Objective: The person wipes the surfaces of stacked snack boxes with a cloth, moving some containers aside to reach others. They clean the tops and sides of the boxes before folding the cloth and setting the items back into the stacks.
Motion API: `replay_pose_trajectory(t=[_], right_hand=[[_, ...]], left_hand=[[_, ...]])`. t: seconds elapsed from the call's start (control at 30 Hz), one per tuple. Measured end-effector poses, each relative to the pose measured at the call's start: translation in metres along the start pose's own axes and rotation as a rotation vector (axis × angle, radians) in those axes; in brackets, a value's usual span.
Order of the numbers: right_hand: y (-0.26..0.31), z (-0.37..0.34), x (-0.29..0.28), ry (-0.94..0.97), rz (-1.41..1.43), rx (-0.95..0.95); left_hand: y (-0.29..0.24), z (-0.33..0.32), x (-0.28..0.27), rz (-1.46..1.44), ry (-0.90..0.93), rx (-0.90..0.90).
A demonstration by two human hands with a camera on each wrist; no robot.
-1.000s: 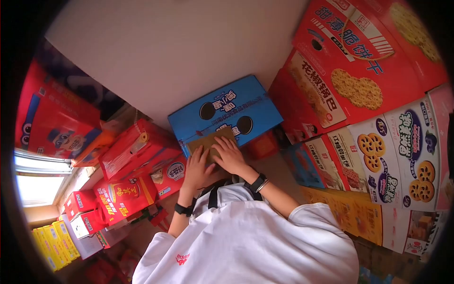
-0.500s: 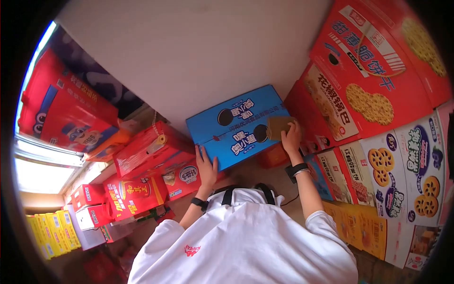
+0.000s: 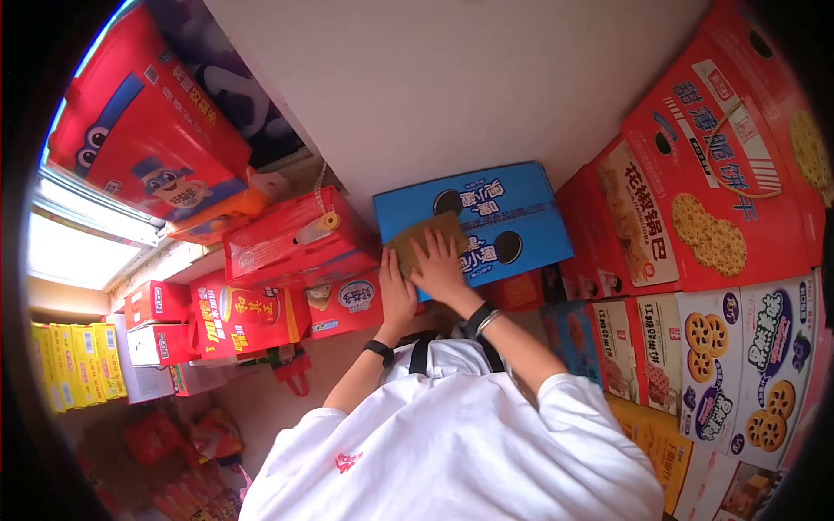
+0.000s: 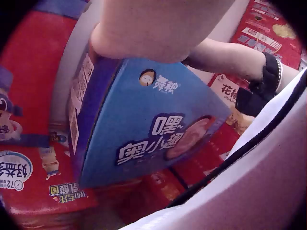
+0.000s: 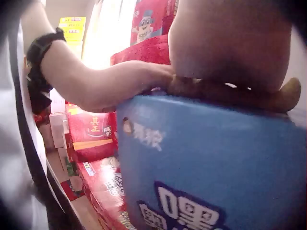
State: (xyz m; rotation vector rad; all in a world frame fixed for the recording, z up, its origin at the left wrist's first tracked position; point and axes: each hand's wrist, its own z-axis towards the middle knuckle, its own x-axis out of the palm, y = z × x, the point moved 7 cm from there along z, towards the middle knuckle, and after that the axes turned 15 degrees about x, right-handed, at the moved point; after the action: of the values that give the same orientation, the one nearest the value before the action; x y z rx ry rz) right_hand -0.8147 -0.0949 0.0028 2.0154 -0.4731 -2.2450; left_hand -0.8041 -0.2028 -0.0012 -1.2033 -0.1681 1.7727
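Observation:
A blue carton (image 3: 521, 208) with white lettering lies by the pale wall, and a folded brown cloth (image 3: 401, 246) covers part of its left half. Spread fingers of my right hand (image 3: 441, 271) press the cloth flat. Beside it my left hand (image 3: 398, 297) rests at the cloth's left front edge, fingers extended. The left wrist view shows the carton's side (image 4: 139, 120) below my left wrist; the fingers are hidden. In the right wrist view the cloth (image 5: 230, 95) lies on the carton's top edge under my right hand (image 5: 230, 43).
Red gift boxes (image 3: 304, 239) stand left of the carton, below a larger red box (image 3: 165, 130) near a window (image 3: 78, 247). Yellow boxes (image 3: 78, 365) are stacked far left. Tall red cartons (image 3: 708, 200) and white biscuit cartons (image 3: 738, 356) line the right side.
My right hand has moved with the cloth from the carton's right end to its left half, beside my left hand. The head view has shifted, so the surroundings sit differently.

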Motion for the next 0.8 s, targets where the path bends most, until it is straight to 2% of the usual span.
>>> replay_pose_trajectory(t=[0.03,0.1,0.17,0.23,0.3,0.33,0.4,0.47,0.5,0.53,0.6,0.63,0.73,0.8], right_hand=[[-0.004,0.006,-0.004,-0.007,0.007,0.001],[-0.039,0.024,-0.013,0.127,0.079,0.022],[-0.085,0.047,-0.029,0.002,-0.038,0.129],[-0.157,0.073,-0.027,-0.076,-0.018,0.282],[-0.211,0.081,-0.048,-0.104,-0.072,0.510],[-0.236,0.084,-0.054,-0.136,-0.111,0.563],[-0.248,0.089,-0.059,-0.170,-0.150,0.618],[-0.240,0.087,-0.056,-0.125,-0.266,0.512],[-0.220,0.083,-0.049,-0.188,-0.273,0.371],[-0.193,0.081,-0.037,-0.252,-0.278,0.225],[-0.109,0.069,-0.043,-0.181,-0.136,-0.064],[-0.082,0.059,-0.026,-0.220,-0.114,-0.102],[0.016,0.025,-0.014,-0.126,-0.022,-0.300],[0.047,0.010,-0.013,-0.100,-0.017,-0.329]], left_hand=[[-0.002,0.001,0.001,-0.001,0.007,0.014],[-0.004,0.007,0.000,-0.009,0.010,0.042],[-0.007,0.007,0.002,0.021,0.032,0.034],[-0.007,0.007,0.002,0.012,0.029,0.048],[-0.005,0.005,0.001,0.010,0.027,0.058],[-0.004,0.004,0.003,0.004,0.040,0.047],[-0.001,0.005,0.003,-0.004,0.052,0.039],[-0.003,0.001,0.002,0.003,0.055,0.056],[-0.002,-0.002,0.003,-0.005,0.056,0.045],[0.000,-0.001,0.003,-0.024,0.026,0.045],[0.000,0.000,0.001,-0.042,-0.010,0.049],[0.000,0.001,-0.002,-0.081,-0.025,0.024],[0.002,-0.004,-0.001,-0.094,-0.027,-0.012],[0.006,-0.008,-0.002,-0.062,-0.015,-0.011]])
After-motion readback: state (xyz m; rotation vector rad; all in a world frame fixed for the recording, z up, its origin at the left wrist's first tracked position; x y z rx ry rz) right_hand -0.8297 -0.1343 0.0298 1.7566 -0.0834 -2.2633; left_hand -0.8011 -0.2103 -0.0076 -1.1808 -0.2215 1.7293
